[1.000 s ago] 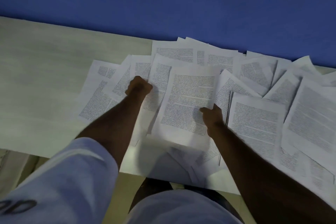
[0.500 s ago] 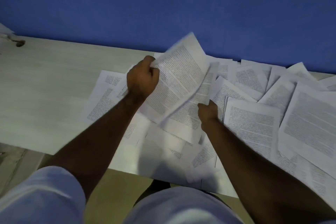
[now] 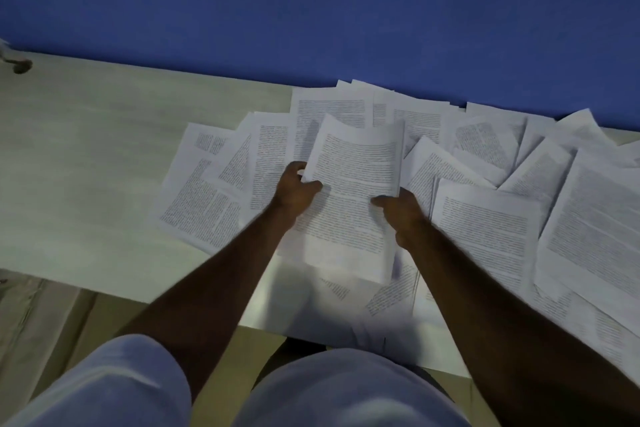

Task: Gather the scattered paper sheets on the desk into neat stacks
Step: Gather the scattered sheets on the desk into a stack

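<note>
The gathering has barely begun, by the look of it; one small bundle of sheets [image 3: 356,198] is in hand, and nearly everything else still lies loose. The left hand [image 3: 296,192] pinches the bundle's left edge, thumb on the printed face and fingers curled behind; the right hand [image 3: 398,210] grips the right edge the same way, so both are clamped on the paper and neither is free. The bundle sits at the centre of the view, lifted a little off the bench [image 3: 86,166], its far end curling upward; how many sheets it holds I cannot tell.

Left to do — most of the job: a fan of scattered sheets [image 3: 214,198] spreads toward 9 and 10 o'clock of the bundle, more lie at 12 o'clock against the blue wall [image 3: 311,3], and the thickest spread, large overlapping pages [image 3: 485,229], runs from 2 round to 4 o'clock and off the right edge; a few pages poke out at 6 o'clock over the bench's near edge. No finished stack is visible anywhere.

The bundle's long axis runs from 6 to 12 o'clock, tipped slightly toward 1; its text lines cross it — top of the page at the far end, so it reads upright to the person.
</note>
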